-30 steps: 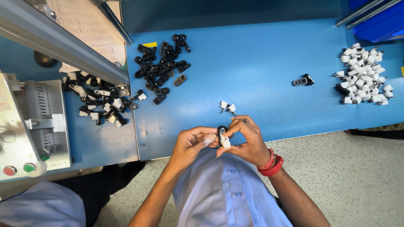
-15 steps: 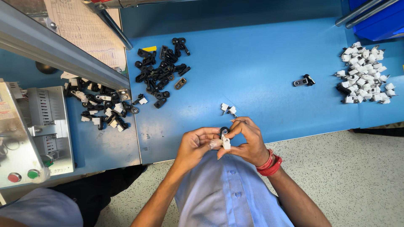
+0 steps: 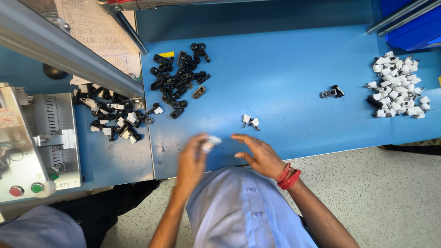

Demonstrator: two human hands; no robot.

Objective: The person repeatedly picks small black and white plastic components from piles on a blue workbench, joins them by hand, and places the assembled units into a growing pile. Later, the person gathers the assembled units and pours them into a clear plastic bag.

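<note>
Blue surface (image 3: 285,92) fills most of the view, near edge runs just above the person's chest. Grey machine box (image 3: 32,138) w/ red + green buttons sits at the left end, on a lower blue section. Metal rail (image 3: 69,55) crosses diagonally over the far-left corner, paper sheet (image 3: 101,32) behind it. Blue bin (image 3: 413,23) at the far-right corner.

Parts, big to small:
- pile of black clips (image 3: 179,78), far-left of centre on the surface
- pile of white parts (image 3: 397,87), near the right edge
- mixed black/white pile (image 3: 115,115), left section, just beside the machine box
- single black/metal piece (image 3: 331,92), alone between centre and the white parts
- two small white pieces (image 3: 250,121), centre, near the near edge, just beyond the hands

Hands: left hand (image 3: 193,156) at the near edge, fingers curled round a small white part (image 3: 211,140) at the fingertips; motion-blurred, so grip detail unclear. Right hand (image 3: 259,154) just beside it, fingers spread, open, holding nothing, apart from the white part. Red bangles (image 3: 287,177) on the right wrist. Both hands hover over the near edge, approx centre.
</note>
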